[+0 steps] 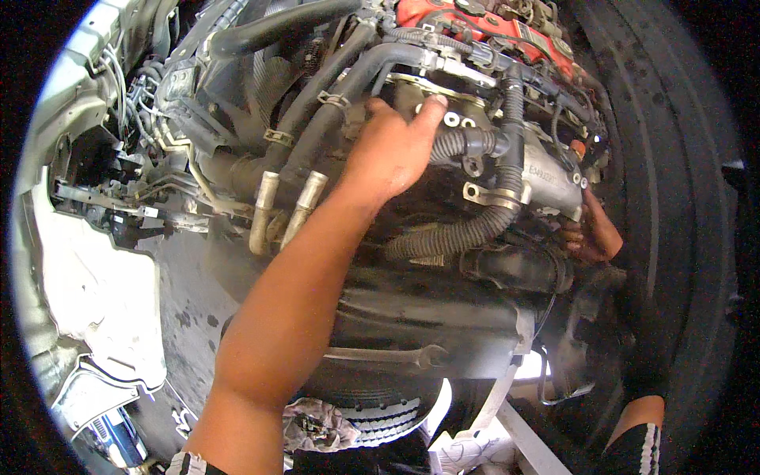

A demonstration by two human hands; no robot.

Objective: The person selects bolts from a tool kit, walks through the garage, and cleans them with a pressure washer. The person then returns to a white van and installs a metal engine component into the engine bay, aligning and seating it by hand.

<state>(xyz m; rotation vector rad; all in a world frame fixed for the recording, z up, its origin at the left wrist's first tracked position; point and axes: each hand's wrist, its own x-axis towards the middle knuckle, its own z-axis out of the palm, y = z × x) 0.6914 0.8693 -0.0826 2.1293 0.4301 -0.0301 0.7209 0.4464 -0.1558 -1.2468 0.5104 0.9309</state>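
My left hand [396,146] reaches up from the lower left into an engine. Its thumb presses on a flanged metal part [408,95] below the red engine cover [475,22], and the other fingers curl behind it, mostly hidden. A black corrugated conduit [459,145] runs just beside that hand. To the right, my right hand [592,231] is low beside a grey cast-metal pipe [548,178], its fingers curled in shadow. What they hold is hidden. Much of the right forearm is lost in the dark.
Black hoses [364,67] with clamps cross the upper left, above two upright metal pipe ends [305,206]. A wrench [388,356] lies on a dark surface below the engine. A crumpled rag [317,423] sits near the bottom. A pale body panel [95,285] borders the left.
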